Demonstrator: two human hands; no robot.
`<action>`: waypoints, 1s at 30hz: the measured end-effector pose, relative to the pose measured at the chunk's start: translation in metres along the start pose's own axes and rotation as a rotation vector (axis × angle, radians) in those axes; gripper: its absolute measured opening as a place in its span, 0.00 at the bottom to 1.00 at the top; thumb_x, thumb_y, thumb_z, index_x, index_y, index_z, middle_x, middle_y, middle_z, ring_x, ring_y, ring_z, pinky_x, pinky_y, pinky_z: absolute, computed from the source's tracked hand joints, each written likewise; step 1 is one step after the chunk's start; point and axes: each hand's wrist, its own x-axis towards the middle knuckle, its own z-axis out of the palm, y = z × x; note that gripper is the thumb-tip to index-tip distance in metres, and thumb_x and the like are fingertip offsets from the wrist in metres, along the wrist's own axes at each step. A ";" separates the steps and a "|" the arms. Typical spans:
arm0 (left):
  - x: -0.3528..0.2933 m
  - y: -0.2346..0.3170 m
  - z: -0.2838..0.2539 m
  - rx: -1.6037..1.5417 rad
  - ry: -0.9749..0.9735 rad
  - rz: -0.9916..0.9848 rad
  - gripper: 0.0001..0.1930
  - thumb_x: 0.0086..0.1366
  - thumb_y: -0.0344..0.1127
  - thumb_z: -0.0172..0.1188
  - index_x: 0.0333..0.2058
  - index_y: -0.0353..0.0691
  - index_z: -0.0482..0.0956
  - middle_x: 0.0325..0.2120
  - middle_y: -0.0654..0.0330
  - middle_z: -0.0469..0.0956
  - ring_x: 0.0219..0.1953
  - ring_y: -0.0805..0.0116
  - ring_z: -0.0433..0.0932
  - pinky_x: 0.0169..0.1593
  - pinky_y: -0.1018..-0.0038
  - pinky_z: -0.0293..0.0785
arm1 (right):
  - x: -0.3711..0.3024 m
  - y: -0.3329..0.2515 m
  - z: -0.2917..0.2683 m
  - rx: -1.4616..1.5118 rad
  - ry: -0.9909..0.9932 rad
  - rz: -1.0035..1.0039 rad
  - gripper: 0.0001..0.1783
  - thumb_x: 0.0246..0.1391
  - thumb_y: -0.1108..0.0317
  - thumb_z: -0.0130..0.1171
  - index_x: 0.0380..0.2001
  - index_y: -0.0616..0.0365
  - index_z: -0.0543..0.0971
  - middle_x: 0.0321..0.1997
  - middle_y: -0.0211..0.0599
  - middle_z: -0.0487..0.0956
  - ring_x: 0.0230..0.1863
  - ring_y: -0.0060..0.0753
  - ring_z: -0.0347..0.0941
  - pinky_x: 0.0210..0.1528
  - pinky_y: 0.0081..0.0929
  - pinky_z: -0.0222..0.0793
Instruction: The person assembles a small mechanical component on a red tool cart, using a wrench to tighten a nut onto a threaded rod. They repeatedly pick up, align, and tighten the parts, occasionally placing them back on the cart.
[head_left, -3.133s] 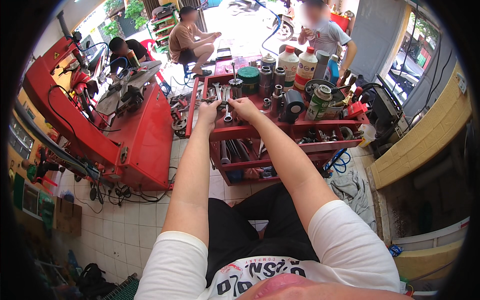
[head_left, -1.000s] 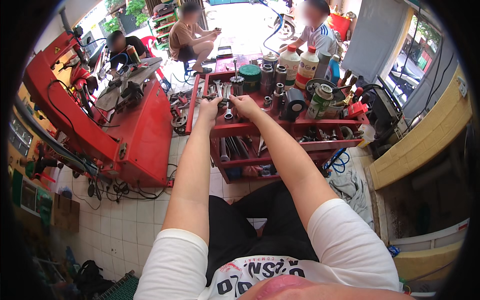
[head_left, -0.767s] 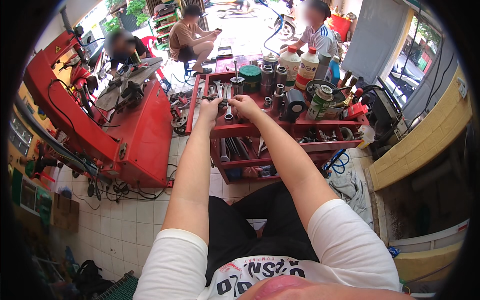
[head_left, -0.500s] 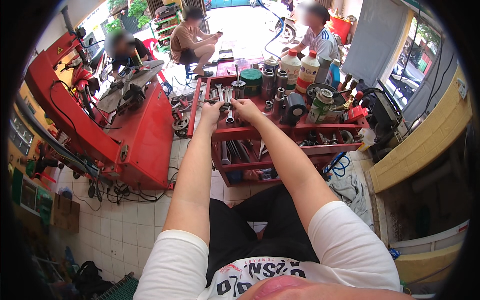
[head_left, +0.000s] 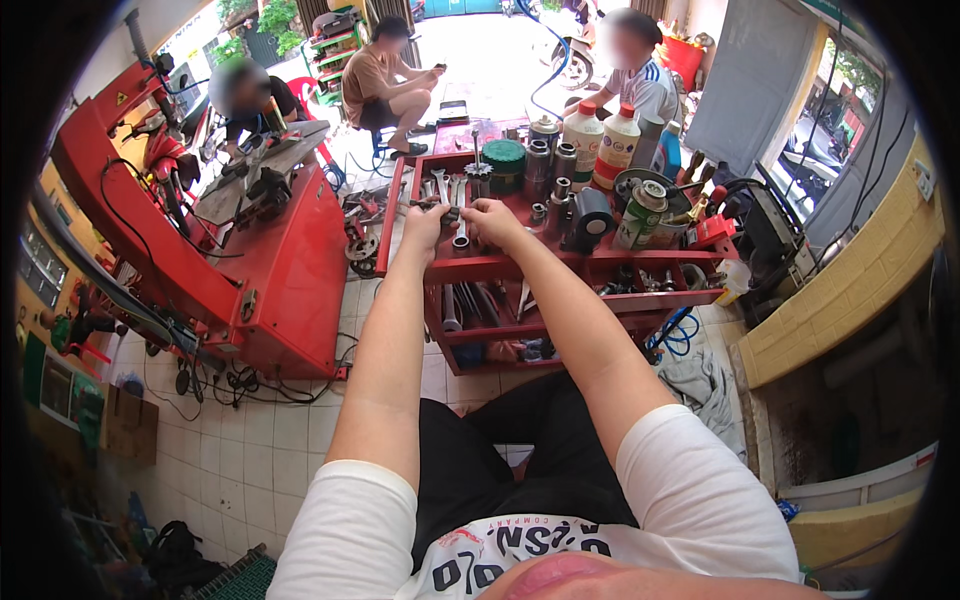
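Observation:
Both my arms reach forward over the red tool cart (head_left: 560, 265). My left hand (head_left: 426, 225) is closed on a small dark part (head_left: 450, 213), too small to name. Close on its right, my right hand (head_left: 493, 224) is pinched with its fingertips beside that part; whether it grips anything is hidden. Below and between the hands a combination wrench (head_left: 460, 232) lies in the cart's top tray, and another wrench (head_left: 440, 184) rests just beyond my left hand. A toothed metal piece (head_left: 478, 176) stands behind the right fingers.
Right of my hands stand metal sockets (head_left: 537, 160), a green tub (head_left: 503, 160), bottles (head_left: 614, 145) and a spray can (head_left: 640, 215). A large red machine (head_left: 285, 270) is at the left. Three people sit beyond the cart. Cables (head_left: 245, 380) lie on the tiled floor.
My right fingertips have shifted slightly right, away from the dark part. My left hand has barely moved.

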 end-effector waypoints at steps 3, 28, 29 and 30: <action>-0.002 0.001 -0.005 0.014 -0.017 -0.003 0.14 0.68 0.29 0.61 0.50 0.37 0.71 0.34 0.55 0.81 0.26 0.66 0.83 0.30 0.71 0.83 | -0.003 -0.005 0.001 -0.029 -0.053 0.092 0.23 0.66 0.52 0.60 0.39 0.66 0.85 0.23 0.32 0.80 0.24 0.21 0.74 0.27 0.27 0.69; -0.004 0.001 -0.002 0.006 -0.003 0.017 0.12 0.67 0.30 0.61 0.47 0.38 0.71 0.33 0.57 0.81 0.25 0.67 0.82 0.30 0.70 0.81 | -0.009 -0.010 0.004 0.121 0.018 0.039 0.20 0.66 0.55 0.60 0.39 0.66 0.82 0.20 0.31 0.78 0.19 0.22 0.73 0.19 0.26 0.66; -0.005 0.001 0.000 0.003 -0.002 0.018 0.12 0.67 0.30 0.61 0.47 0.38 0.71 0.33 0.57 0.81 0.25 0.67 0.82 0.30 0.70 0.81 | -0.009 -0.010 0.004 0.096 0.007 0.038 0.20 0.66 0.55 0.59 0.39 0.66 0.82 0.20 0.31 0.78 0.18 0.22 0.73 0.19 0.26 0.66; -0.005 0.002 0.000 0.013 -0.005 0.010 0.13 0.67 0.30 0.61 0.47 0.38 0.71 0.33 0.57 0.81 0.25 0.67 0.82 0.31 0.70 0.81 | -0.009 -0.009 0.003 0.070 -0.005 0.037 0.20 0.66 0.55 0.59 0.38 0.65 0.82 0.20 0.31 0.78 0.18 0.22 0.73 0.19 0.26 0.65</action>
